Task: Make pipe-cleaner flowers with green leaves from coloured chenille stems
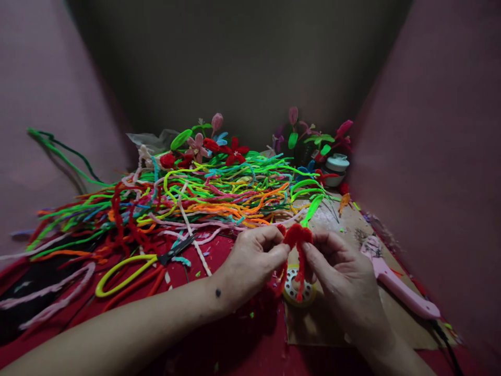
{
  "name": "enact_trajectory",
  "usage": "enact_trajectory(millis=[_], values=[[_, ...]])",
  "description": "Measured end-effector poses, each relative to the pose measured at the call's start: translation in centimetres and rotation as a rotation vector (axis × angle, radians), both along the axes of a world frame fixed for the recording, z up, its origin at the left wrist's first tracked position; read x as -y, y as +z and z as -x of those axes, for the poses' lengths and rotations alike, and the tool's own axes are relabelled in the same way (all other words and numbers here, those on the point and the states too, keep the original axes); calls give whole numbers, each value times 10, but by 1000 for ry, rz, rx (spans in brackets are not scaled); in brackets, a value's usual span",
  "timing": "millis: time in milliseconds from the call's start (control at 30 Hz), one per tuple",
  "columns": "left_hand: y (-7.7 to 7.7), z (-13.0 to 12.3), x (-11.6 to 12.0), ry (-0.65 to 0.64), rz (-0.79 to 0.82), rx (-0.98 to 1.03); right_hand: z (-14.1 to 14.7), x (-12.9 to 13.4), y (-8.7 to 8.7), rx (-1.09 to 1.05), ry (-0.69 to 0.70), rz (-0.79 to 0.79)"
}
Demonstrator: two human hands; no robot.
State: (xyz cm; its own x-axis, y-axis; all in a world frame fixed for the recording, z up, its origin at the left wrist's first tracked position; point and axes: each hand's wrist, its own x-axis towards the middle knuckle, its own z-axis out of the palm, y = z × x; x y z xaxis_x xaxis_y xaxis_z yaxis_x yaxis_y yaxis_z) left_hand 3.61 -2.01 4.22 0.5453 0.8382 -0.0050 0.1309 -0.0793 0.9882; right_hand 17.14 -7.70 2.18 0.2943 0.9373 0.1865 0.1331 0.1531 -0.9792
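Note:
Between my two hands is a red pipe cleaner piece (296, 236), bent into loops with loose ends hanging down. My left hand (250, 261) pinches its left side between thumb and finger. On the right side, my right hand (342, 277) grips it the same way, thumb in front. Just below the hanging ends lies a round spool (293, 287) with holes in its face, partly covered by the red piece and my fingers. Scissors (135, 266) with yellow handles rest on the red cloth left of my left hand.
A large heap of coloured pipe cleaners (219, 193) spreads behind my hands. Finished pipe cleaner flowers (235, 151) stand at the back. On the right, a pink corded tool (403, 290) lies on a cardboard sheet (321, 329). A lidded jar (336, 168) is near the right wall.

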Motion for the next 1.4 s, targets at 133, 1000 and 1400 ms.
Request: enact_trajectory(millis=[133, 1000, 1400], values=[[-1, 0, 0, 0, 13, 20, 1, 1, 1, 1, -9, -15], [-2, -4, 3, -8, 136, 82, 5, -3, -3, -61, 4, 8], [4, -3, 3, -8, 265, 126, 3, 2, -2, -551, 141, 256]])
